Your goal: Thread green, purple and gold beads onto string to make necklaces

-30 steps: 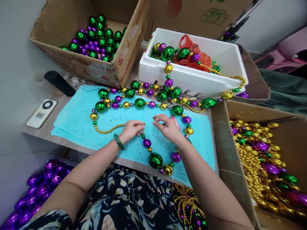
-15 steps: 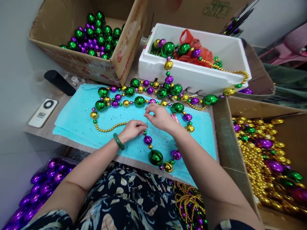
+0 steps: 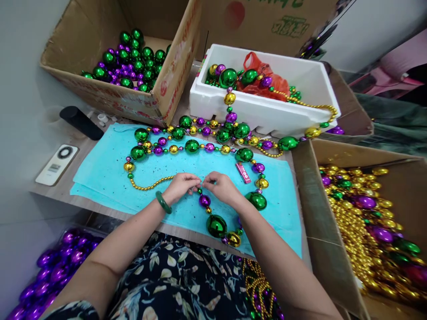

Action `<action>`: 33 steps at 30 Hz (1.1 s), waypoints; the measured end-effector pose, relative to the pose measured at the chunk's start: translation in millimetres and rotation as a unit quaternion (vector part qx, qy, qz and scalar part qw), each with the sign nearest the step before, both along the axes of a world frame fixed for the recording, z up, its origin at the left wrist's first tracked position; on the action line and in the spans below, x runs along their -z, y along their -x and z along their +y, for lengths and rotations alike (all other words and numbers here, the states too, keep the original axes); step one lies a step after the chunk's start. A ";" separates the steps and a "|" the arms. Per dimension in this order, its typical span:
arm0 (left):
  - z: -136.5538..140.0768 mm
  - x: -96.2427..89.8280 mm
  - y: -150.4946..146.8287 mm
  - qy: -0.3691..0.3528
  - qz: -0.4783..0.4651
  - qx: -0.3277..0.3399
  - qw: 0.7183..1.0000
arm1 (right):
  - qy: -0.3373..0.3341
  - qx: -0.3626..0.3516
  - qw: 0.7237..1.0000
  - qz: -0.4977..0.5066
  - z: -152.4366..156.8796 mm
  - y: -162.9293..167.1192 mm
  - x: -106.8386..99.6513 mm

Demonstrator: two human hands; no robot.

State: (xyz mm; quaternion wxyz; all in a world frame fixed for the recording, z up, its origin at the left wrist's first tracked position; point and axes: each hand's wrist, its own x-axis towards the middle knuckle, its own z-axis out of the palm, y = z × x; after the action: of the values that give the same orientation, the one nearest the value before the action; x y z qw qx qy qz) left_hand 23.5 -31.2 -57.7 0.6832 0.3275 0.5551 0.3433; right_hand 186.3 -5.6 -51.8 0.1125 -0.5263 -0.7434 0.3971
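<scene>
Fingers on my L hand [image 3: 180,187] are pinching the bead string [image 3: 204,201]; R hand [image 3: 220,188]'s working beside, can't tell if pinching. If L's slipping, beads below're prob. dropping.

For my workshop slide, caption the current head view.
Left hand and right hand close together at a beaded strand over a light-blue sheet.

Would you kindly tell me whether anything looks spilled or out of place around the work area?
Yes: small dark specks are scattered over the blue cloth, resembling loose debris. A bead strand drapes over the front of the white foam box, partly in, partly out. The garland at the left hand shows no obvious damage.
</scene>
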 end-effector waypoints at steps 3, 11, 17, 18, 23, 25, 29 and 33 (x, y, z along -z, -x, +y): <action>0.6 1.9 1.4 0.025 -0.028 -0.014 0.999 | -0.037 -0.001 0.999 0.023 -10.7 2.0 -1.5; 1.1 2.6 1.1 0.067 -0.051 -0.036 0.996 | -0.110 0.036 0.993 -0.037 -27.1 5.9 -6.9; 0.6 3.4 4.3 0.051 0.007 0.008 0.999 | -0.034 -0.034 0.998 0.048 -33.2 4.6 -8.2; 0.0 4.5 5.4 0.023 0.034 0.028 0.999 | -0.007 -0.019 0.997 0.078 -30.1 2.7 -5.8; -4.8 10.1 10.9 -0.218 0.216 0.095 0.947 | 0.111 0.153 0.969 0.159 -2.8 -6.0 15.7; -6.7 12.0 11.5 -0.287 0.283 0.096 0.910 | 0.147 0.151 0.962 0.173 4.5 -4.7 21.9; -10.1 19.1 9.3 -0.355 0.327 0.090 0.871 | 0.226 0.117 0.945 0.206 9.2 3.9 23.2; -13.0 27.1 6.5 -0.395 0.330 0.083 0.854 | 0.292 0.085 0.927 0.220 12.7 8.0 19.8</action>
State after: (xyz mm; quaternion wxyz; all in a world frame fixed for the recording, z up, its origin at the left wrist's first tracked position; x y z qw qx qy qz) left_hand 17.0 -44.3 -84.8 0.2996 0.7084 0.5364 0.3472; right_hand 178.3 7.1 -71.5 0.1482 -0.4960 -0.5039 0.6914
